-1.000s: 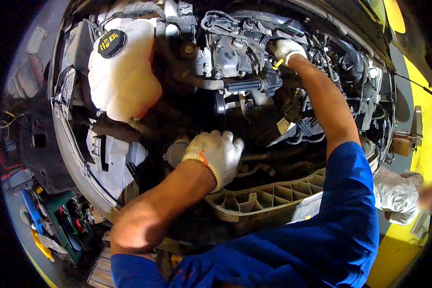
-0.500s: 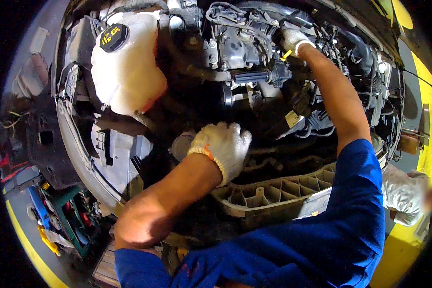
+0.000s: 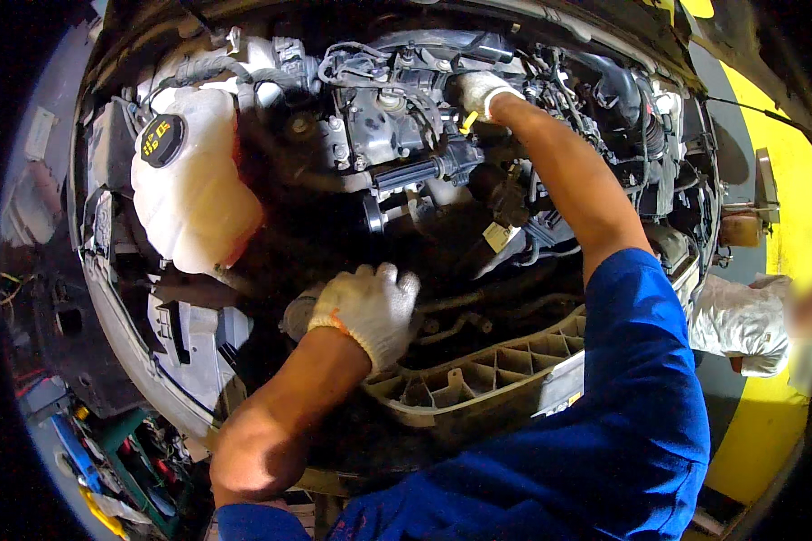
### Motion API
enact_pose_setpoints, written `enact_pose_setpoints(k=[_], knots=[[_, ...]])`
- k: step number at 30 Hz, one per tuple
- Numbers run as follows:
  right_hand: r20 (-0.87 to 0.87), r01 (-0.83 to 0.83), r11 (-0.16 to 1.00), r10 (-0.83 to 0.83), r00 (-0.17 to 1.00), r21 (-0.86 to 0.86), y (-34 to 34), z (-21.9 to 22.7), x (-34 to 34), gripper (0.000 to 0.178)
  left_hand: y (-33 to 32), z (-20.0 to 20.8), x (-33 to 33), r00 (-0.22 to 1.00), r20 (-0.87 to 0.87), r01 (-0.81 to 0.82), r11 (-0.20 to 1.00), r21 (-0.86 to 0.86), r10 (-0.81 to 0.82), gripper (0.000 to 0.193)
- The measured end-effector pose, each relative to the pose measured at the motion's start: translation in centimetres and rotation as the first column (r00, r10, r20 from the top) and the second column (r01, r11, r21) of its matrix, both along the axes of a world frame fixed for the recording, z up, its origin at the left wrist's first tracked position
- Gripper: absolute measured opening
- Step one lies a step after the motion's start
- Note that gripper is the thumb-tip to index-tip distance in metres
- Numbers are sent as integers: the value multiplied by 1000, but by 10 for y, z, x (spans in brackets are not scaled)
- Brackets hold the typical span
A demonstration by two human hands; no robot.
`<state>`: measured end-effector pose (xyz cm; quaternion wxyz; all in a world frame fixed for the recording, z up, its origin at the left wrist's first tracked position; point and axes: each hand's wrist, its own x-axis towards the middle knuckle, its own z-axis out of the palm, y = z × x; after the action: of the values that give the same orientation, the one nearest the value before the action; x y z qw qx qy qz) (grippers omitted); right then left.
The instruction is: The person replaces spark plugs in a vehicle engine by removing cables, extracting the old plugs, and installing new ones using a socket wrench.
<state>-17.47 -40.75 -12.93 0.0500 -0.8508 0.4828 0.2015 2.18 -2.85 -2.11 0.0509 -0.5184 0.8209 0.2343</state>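
Note:
My left hand (image 3: 367, 313), in a whitish knit work glove with an orange-trimmed cuff, is over the dark gap at the front of an engine bay. Its back faces up and its fingers curl down; whatever may be inside them is hidden. A round greyish part (image 3: 299, 316) sits just left of it. My right hand (image 3: 481, 94), gloved too, reaches deep to the far side of the engine (image 3: 383, 126). Its fingers disappear among hoses and wiring, so their grip does not show. Close below its wrist is a yellow dipstick handle (image 3: 468, 123).
A white coolant tank (image 3: 194, 203) with a black cap (image 3: 161, 141) stands at left. Ribbed plastic front panel (image 3: 478, 370) runs below my hands. Tools lie in a green tray (image 3: 131, 451) at lower left. Another person's pale sleeve (image 3: 740, 320) shows at right.
The whole view has shifted, so the engine bay appears farther left and, mostly, lower. Both hands stay at about the same places relative to the engine.

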Motion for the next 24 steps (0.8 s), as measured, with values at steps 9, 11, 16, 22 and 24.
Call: enact_pose_setpoints(k=[9,11,16,22,24], knots=[[12,115,992,-115,993,-44,15,13,6,27,4,-9,0,1000,-1,13,998,-64,-13,46],[-94,-35,999,32,995,-41,3,-7,-1,25,8,-10,1,1000,2,13,996,-86,-13,45],[164,57,978,-23,986,-202,24,43,-3,38,4,-7,1,999,38,9,1000,-30,-7,44],[401,159,924,-6,916,-349,36,125,-47,47,0,1,0,1000,20,12,1000,18,-12,45],[452,228,903,-42,891,-365,46,147,-62,45,-1,6,0,1000,23,5,999,38,-5,46]])
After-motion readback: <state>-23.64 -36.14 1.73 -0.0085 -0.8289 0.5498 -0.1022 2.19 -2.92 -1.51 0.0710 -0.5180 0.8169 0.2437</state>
